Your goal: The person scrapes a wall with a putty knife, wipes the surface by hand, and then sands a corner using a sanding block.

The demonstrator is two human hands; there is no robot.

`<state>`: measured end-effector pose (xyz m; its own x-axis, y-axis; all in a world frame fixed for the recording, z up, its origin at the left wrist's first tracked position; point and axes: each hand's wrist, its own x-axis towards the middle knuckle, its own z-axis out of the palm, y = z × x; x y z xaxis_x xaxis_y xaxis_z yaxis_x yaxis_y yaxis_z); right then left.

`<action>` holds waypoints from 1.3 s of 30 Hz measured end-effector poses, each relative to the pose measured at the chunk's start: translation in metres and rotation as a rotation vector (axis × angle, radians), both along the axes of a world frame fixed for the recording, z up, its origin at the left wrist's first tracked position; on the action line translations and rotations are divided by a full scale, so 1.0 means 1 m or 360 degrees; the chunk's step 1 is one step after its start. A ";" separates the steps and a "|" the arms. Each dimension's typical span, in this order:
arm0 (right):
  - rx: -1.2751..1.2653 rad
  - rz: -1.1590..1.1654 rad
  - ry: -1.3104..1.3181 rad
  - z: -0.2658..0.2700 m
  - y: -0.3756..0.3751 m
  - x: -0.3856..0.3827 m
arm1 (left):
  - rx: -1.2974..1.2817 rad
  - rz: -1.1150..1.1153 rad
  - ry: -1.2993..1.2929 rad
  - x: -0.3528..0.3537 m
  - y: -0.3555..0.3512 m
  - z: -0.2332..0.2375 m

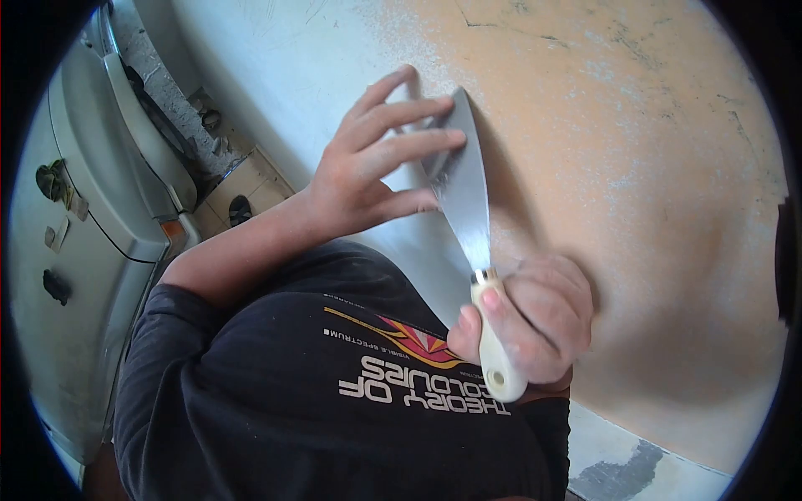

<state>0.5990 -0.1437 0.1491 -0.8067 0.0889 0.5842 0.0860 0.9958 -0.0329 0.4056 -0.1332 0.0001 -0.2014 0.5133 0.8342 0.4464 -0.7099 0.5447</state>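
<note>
My right hand (543, 321) grips a putty knife by its cream handle (499, 355), with the thumb lying along the handle. The knife's wide metal blade (468, 188) points up and away from me, in front of the wall. My left hand (368, 154) has its fingers spread. Two of its fingertips rest on the blade near the broad end, and its thumb is at the blade's left edge. Part of the blade's left side lies behind these fingers.
Close ahead stands a wall (635, 192) with patchy orange and whitish paint and dark cracks. A pale car (92, 217) is at the left, leaves stuck on it. Rubble (159, 71) lies along the wall's base, and a dark shoe (240, 209) shows on the tiles.
</note>
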 end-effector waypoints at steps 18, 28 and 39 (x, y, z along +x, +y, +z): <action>-0.0067 0.0039 -0.0041 0.002 0.004 -0.002 | -0.0032 -0.0005 0.0021 0.004 0.001 -0.005; -0.0105 0.0060 0.0045 -0.001 0.003 0.001 | -0.0010 0.0034 0.0116 0.001 0.000 -0.005; -0.0056 0.0082 0.0114 -0.010 0.007 -0.005 | -0.0020 -0.0016 -0.0027 0.000 0.002 -0.009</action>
<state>0.5941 -0.1363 0.1388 -0.7670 0.0699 0.6378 0.0309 0.9969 -0.0721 0.4054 -0.1316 -0.0089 -0.2104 0.5259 0.8241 0.4298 -0.7074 0.5611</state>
